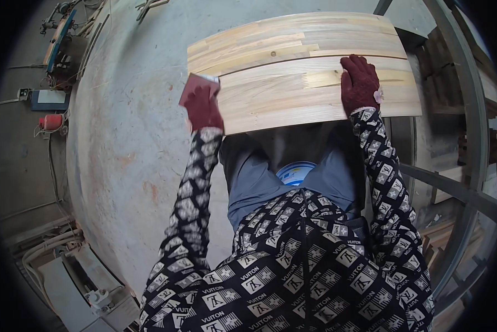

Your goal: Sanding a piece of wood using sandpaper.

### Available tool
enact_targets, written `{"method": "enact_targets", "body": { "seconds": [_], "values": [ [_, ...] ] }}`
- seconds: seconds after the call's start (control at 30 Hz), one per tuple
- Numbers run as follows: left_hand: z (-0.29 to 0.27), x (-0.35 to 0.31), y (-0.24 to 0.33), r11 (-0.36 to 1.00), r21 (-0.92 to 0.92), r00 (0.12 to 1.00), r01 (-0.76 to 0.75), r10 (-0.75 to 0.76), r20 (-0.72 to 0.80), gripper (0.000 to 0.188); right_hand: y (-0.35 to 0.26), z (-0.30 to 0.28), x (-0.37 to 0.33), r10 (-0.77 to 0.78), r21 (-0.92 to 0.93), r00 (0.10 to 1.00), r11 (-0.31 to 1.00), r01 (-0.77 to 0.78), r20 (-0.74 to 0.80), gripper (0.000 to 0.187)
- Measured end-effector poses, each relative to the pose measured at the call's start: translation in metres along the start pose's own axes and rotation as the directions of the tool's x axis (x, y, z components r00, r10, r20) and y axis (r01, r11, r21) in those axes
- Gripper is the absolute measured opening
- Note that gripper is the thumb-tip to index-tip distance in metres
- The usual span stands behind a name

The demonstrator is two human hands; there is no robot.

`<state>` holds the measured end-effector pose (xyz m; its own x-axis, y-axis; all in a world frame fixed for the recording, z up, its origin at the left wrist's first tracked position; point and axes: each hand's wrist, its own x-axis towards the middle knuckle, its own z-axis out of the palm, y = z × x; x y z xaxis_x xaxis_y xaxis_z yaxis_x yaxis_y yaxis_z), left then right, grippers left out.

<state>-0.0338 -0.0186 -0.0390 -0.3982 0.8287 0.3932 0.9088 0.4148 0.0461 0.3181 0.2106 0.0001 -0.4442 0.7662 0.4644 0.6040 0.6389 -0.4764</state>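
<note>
Far left, on the floor: a clutter of small gear, namely a red canister-like item (50, 122), a pale flat box (48, 99), cables, and a long tool with a blue body (59, 34) near the top edge. All lie well apart from the work.

Left of centre: broad grey concrete floor (127, 138), stained with rusty patches.

Left hand (203, 109), in a dark red glove: grip closed on a folded reddish-brown abrasive sheet (196, 87), pinching it against the left end of the panel. The sheet sits at the panel's corner edge, apparently so the edge itself gets rubbed.

Centre: pale wooden panel (293, 72), glued up from finger-jointed strips, lying flat across the person's front, above the knees; what carries it is hidden beneath, so whether a counter supports it cannot be told. Below its near edge, between the grey-trousered legs, a white and blue round container (295, 171) shows.

Right hand (360, 83), same glove: fingers spread, palm pressed flat on the panel's upper face near the right end, judged to be steadying it against the left hand's rubbing.

Right: grey metal frame bars (458, 191) and stacked timber (445, 72) behind them.
</note>
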Motion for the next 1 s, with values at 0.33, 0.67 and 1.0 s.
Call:
{"method": "enact_targets", "body": {
  "seconds": [0.33, 0.67, 1.0],
  "values": [
    [0.046, 0.053, 0.181, 0.89, -0.253, 0.925, -0.379, 0.358, -0.126, 0.026, 0.0, 0.001, 0.001, -0.048, -0.004, 0.998, 0.999, 0.048, -0.041, 0.031],
    [0.022, 0.079, -0.009, 0.953, 0.194, 0.933, 0.233, -0.276, 0.23, 0.031, 0.003, 0.003, 0.0, -0.02, -0.005, 0.999, 1.0, 0.02, -0.032, 0.032],
    [0.11, 0.105, 0.261, 0.944, -0.167, 0.946, -0.283, 0.246, -0.21, 0.019, -0.003, 0.0, 0.002, -0.085, -0.02, 0.995, 0.996, 0.084, -0.048, 0.033]
  ]
}}
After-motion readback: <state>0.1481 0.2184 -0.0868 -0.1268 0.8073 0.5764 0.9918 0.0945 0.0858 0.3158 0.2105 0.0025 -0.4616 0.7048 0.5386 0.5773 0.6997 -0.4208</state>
